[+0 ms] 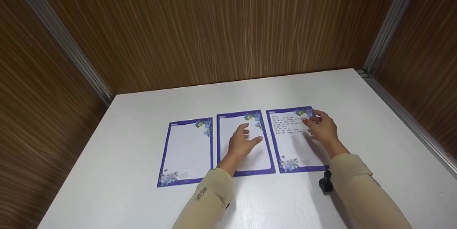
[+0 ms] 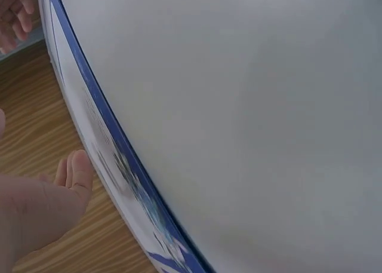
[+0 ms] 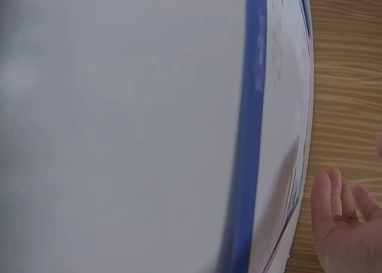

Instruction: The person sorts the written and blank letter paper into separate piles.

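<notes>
Written sheet [image 1: 287, 147] lay rightmost of three on the table [image 1: 125, 150], right hand [image 1: 324, 129] with fingers loose at its far right corner, contact unclear, left hand [image 1: 241, 144] relaxed over the middle sheet [image 1: 229, 126], so a brushing right sleeve [image 1: 360, 182] could've skewed the row.

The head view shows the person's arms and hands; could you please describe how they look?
The left sleeve and right sleeve are beige, with small dark lettering on the left one. A small black piece shows beside the right cuff. The left hand and right hand are bare.
</notes>
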Demonstrator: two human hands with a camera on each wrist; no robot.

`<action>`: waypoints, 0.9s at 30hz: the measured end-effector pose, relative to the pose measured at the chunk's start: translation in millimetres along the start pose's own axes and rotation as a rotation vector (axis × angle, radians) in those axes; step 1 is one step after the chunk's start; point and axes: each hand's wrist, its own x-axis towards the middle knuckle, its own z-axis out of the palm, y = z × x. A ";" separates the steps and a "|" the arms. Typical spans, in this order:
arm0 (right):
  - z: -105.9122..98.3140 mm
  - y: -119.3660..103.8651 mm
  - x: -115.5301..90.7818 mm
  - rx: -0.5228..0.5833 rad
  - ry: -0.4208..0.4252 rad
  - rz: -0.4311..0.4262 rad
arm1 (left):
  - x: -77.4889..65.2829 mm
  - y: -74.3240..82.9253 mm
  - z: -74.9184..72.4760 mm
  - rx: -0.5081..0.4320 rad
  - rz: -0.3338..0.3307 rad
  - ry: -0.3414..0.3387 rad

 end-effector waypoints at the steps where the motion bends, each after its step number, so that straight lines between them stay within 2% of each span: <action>1: 2.9 -0.6 0.6 0.001 0.003 0.004 | 0.1 -1.4 -3.1 0.005 0.003 0.004; 4: 11.3 -3.0 1.1 0.008 0.007 0.008 | -0.1 -5.5 -12.6 0.006 -0.004 0.013; 13: 31.5 -13.3 -2.3 0.059 -0.072 -0.018 | -0.2 -18.9 -38.5 0.009 -0.032 0.040; 18: 44.4 -16.6 -2.5 0.061 -0.081 -0.018 | 0.4 -26.5 -50.4 0.013 -0.041 0.060; 27: 66.3 -24.6 -6.5 0.048 -0.120 0.017 | 1.3 -38.3 -71.5 0.016 -0.074 0.111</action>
